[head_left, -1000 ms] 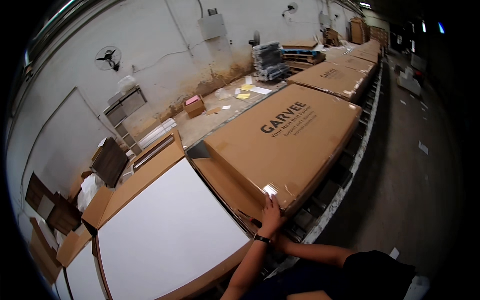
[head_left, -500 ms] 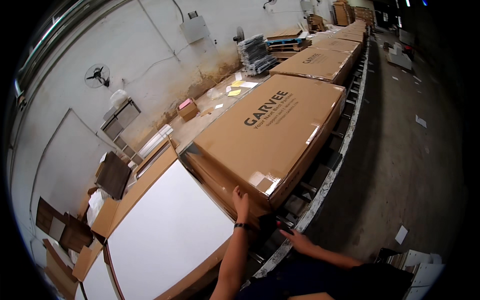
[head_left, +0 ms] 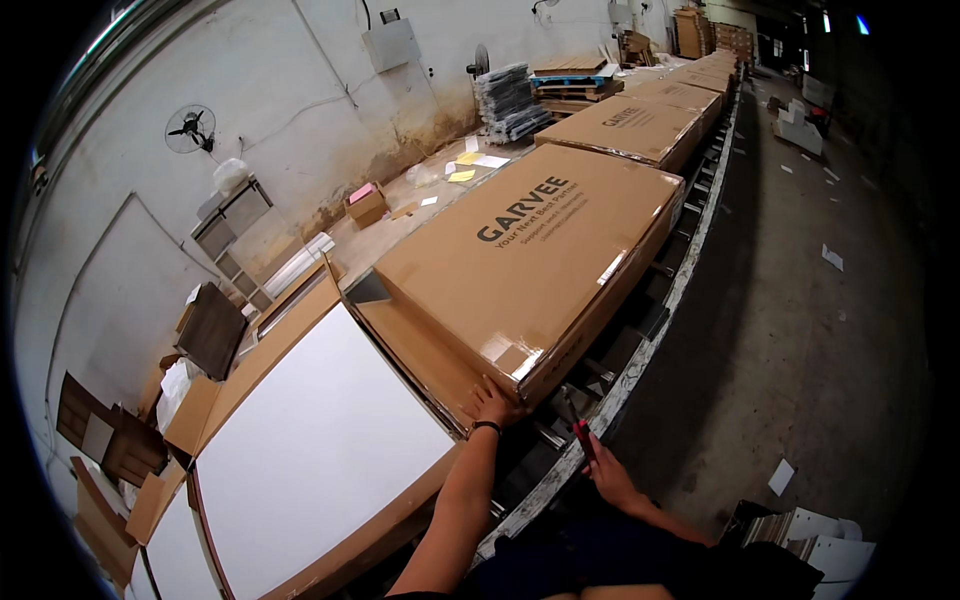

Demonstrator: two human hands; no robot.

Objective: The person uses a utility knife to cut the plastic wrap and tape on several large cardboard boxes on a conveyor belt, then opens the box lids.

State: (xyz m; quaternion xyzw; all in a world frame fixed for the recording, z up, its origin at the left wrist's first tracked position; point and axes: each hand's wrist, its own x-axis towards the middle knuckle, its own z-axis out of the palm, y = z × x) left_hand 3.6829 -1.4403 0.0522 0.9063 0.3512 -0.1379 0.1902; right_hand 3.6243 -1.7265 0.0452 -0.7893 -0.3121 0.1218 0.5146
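Note:
My left hand (head_left: 490, 403) rests with its fingers spread on a brown cardboard flap (head_left: 415, 345), close to the near corner of a large taped carton (head_left: 450, 270). The flap stands in the gap between that carton and an open one holding a white panel (head_left: 320, 450). Over the conveyor's rail, my right hand (head_left: 614, 482) is closed around a red-handled tool (head_left: 584, 434). A slim tip on it points away from me toward the carton's corner; whether it is a knife or another tool cannot be made out.
More closed cartons (head_left: 625, 125) line the roller conveyor (head_left: 660, 320) into the distance. Along the wall are stacked pallets (head_left: 575, 85), a wrapped grey stack (head_left: 512, 105), a small open box (head_left: 366, 205) and a fan (head_left: 190, 128). White boards (head_left: 830, 555) stand at lower right.
My left hand has come down from beside the carton's end and flattened onto the flap. My right hand has turned upward, bringing the red-handled tool into plain sight. The view has shifted slightly.

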